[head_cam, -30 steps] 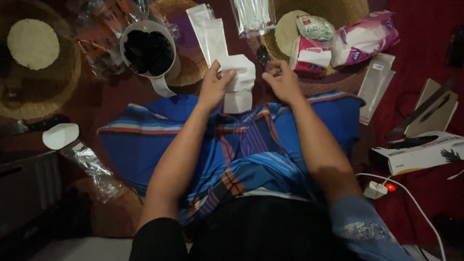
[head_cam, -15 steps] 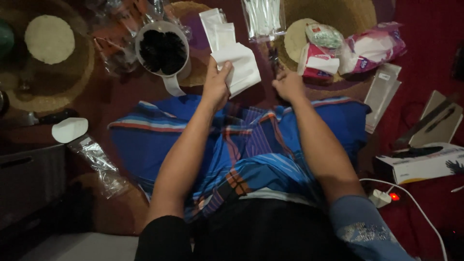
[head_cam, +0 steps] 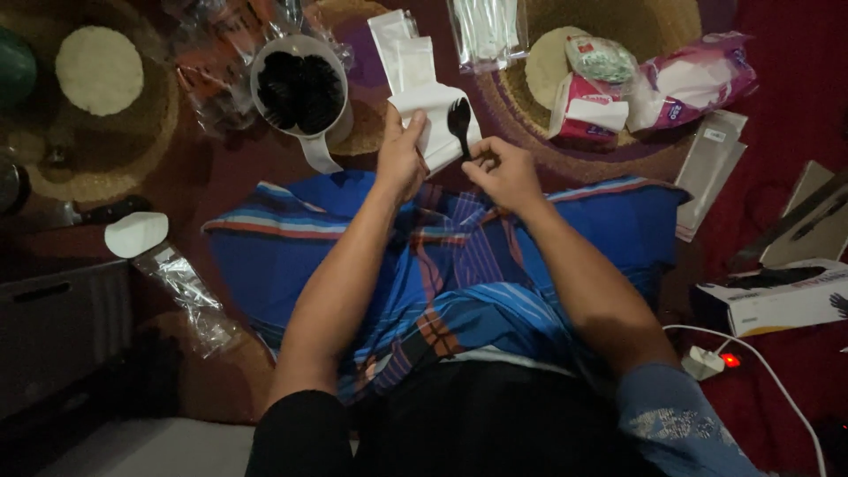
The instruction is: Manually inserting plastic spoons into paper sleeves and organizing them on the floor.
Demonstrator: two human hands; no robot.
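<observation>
We have one view only, from a camera worn on the head, looking steeply down over our own lap. It sits close: our forearms run up from the bottom edge to the left hand (head_cam: pixel 402 152) and right hand (head_cam: pixel 505 170) above centre, with the floor mat (head_cam: pixel 221 177) beyond them.

Matt white paper napkin (head_cam: pixel 430 119), glossy black plastic spoon (head_cam: pixel 459 119), striped woven cloth (head_cam: pixel 459 265) across the lap, crinkly clear plastic bag (head_cam: pixel 486 31), rough woven straw mat (head_cam: pixel 654 35).
</observation>
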